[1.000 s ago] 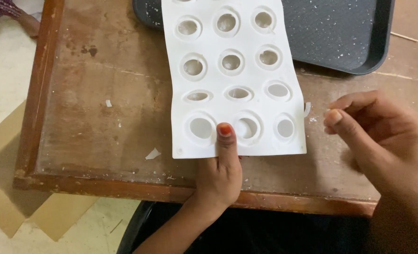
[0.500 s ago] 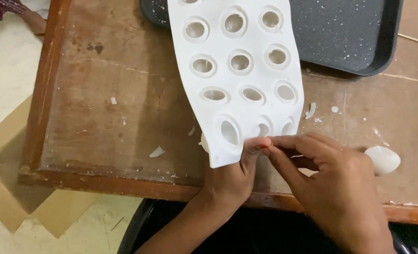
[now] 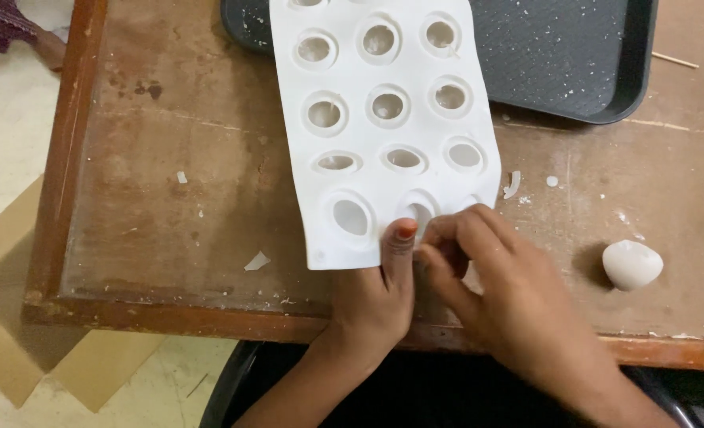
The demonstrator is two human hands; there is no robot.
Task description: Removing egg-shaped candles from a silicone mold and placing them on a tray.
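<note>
Surface: we're looking down at a scuffed brown wooden table [image 3: 169, 158] with a raised rim, dotted with white flakes; pale floor and a piece of cardboard [image 3: 19, 333] show off to the left.

Mold: a white flexible mold sheet [image 3: 383, 135] with rows of oval cavities lies across the table, its far end resting over a dark grey tray [image 3: 574, 55] and cut off by the top of the frame.

Left hand: our left hand [image 3: 375, 301] is under the near edge of the mold, thumb with red polish pressed on top, so it's pinching the sheet.

Right hand: our right hand [image 3: 494, 293] is curled over the near right corner, fingertips pressed together at a cavity.

Hard to see: the right hand covers that corner cavity, so we can't tell what's in it or between the fingertips. It's a bit blurry too.

Loose piece: a white egg-shaped cast [image 3: 631, 264] sits on the table well right of the hands.

Changed: half a second back the near end was bowed up higher; now it lies flatter.
</note>
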